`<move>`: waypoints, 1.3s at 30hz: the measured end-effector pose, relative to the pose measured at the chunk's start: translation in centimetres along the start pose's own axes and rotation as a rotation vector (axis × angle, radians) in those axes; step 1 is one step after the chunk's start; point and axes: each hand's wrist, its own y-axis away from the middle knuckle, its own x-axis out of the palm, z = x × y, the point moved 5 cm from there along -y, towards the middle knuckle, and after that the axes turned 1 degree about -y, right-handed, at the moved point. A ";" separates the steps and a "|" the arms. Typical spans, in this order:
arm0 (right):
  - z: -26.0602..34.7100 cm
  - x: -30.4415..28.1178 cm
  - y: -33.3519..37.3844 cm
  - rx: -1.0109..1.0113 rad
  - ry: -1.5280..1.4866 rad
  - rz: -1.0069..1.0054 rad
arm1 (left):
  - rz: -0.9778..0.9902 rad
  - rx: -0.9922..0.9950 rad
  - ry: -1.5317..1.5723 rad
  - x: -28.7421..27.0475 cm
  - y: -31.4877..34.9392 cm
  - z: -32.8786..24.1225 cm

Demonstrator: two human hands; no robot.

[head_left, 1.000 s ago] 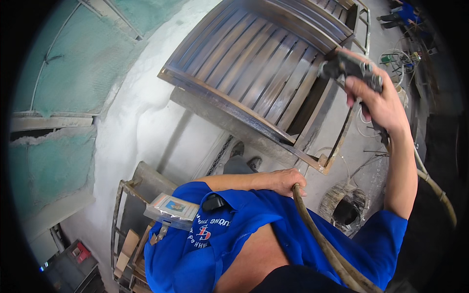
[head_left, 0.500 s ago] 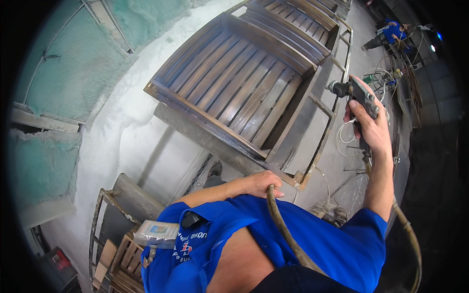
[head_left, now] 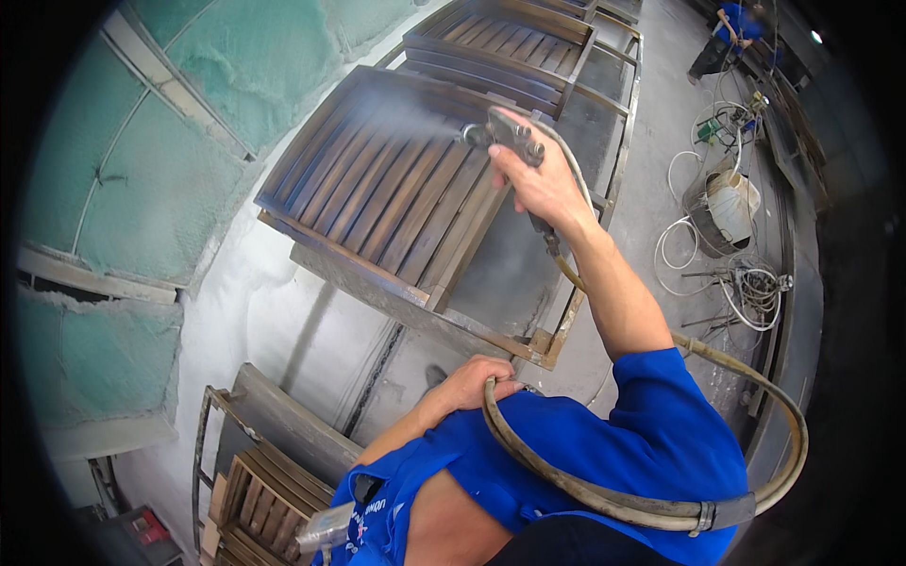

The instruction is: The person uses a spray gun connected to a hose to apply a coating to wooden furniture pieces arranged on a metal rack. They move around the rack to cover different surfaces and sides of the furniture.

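Note:
A dark spray gun (head_left: 514, 141) is gripped in my right hand (head_left: 549, 184), its nozzle pointing left. Pale mist (head_left: 401, 118) spreads from it over a brown slatted wooden panel (head_left: 377, 179) with a raised frame. The panel lies tilted on a grey metal rack (head_left: 547, 351). Close to my body, my left hand (head_left: 477, 382) is wrapped round a stained hose (head_left: 514, 443). That hose loops past my right side, and a length of it hangs from the gun's handle.
More slatted panels (head_left: 514, 42) stand farther along the rack. Green filter sheeting (head_left: 123, 179) lines the left wall. At right are a bucket (head_left: 713, 217), coiled white hoses (head_left: 755, 292) and a person in blue (head_left: 736, 28). Another slatted piece (head_left: 264, 505) sits at lower left.
My right hand has swung the spray gun leftward over the panel, and mist now leaves the nozzle. My left hand has shifted slightly left and down, still holding the hose.

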 end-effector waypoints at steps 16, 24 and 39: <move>-3.2 -5.6 -13.3 -0.178 0.229 -0.445 | -0.147 -0.234 0.012 -1.4 7.8 -1.3; 0.0 -1.5 -5.8 -0.148 0.046 -0.096 | -0.056 -0.186 0.078 1.6 8.2 1.6; 3.9 -36.5 0.1 -0.383 0.281 -0.210 | -0.071 -0.119 0.206 23.9 -14.9 6.2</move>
